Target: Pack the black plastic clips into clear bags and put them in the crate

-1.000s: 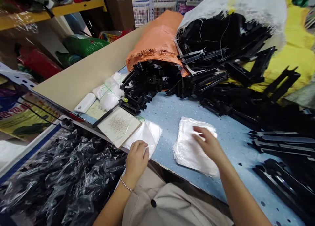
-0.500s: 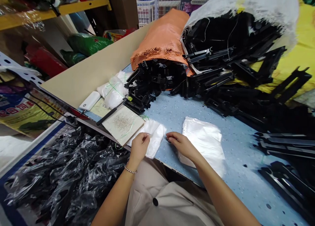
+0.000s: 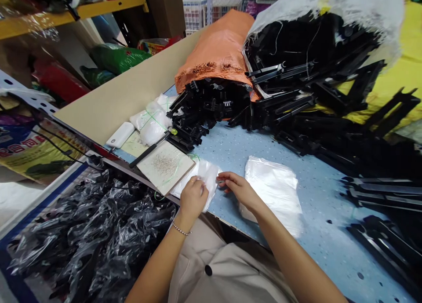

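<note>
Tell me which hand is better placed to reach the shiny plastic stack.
Probably the right. The right hand is nearer the shiny plastic stack, by its left edge; the left hand is farther off, at the white plastic beside the pale board.

A bare lane of blue worktop (image 3: pixel 227 144) runs between the 2 plastic piles and the black parts (image 3: pixel 306 125); a hand could pass along it. On the far side, an orange sack (image 3: pixel 219 43) and a white sack (image 3: pixel 293 6) block the way, and the parts extend down the right side. More open worktop lies between the large pile (image 3: pixel 272 184) and those right-hand parts.

The gap between the 2 piles is partly taken by the right hand (image 3: pixel 235 188); the left hand (image 3: pixel 194 197) covers the near side of the small pile (image 3: pixel 210 171). Farther left, a speckled board (image 3: pixel 165 164) and a cream panel (image 3: pixel 128 78) obstruct.
</note>
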`<state>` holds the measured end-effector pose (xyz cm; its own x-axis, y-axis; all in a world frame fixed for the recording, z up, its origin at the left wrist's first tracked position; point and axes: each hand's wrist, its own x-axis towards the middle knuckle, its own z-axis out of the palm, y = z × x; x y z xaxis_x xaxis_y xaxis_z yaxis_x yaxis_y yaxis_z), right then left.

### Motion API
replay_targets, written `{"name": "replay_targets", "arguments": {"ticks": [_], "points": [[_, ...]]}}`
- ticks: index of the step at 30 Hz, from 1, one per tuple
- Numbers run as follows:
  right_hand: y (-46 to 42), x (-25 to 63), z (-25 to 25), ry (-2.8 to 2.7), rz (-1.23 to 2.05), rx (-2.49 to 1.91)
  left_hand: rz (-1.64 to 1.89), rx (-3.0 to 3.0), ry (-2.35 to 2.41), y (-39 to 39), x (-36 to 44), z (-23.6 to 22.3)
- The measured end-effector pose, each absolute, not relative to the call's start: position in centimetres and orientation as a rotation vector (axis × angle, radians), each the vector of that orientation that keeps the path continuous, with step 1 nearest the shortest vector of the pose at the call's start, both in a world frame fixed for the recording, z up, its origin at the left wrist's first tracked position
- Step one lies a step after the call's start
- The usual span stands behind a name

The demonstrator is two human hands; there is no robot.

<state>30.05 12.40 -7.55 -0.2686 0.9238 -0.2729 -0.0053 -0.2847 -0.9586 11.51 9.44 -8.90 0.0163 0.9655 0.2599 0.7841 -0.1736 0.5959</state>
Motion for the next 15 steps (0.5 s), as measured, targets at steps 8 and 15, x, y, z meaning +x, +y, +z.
{"name": "replay_targets", "arguments": {"ticks": [8, 15], "points": [[12.3, 30.6, -8.7, -1.007, 1.736, -1.291, 1.028, 1.549, 1.8, 10.4, 8.1, -8.6], [12.3, 30.1, -8.0, -0.964, 1.858, -1.173, 1.058, 2.021, 1.675, 8.9, 10.0, -8.4]]}}
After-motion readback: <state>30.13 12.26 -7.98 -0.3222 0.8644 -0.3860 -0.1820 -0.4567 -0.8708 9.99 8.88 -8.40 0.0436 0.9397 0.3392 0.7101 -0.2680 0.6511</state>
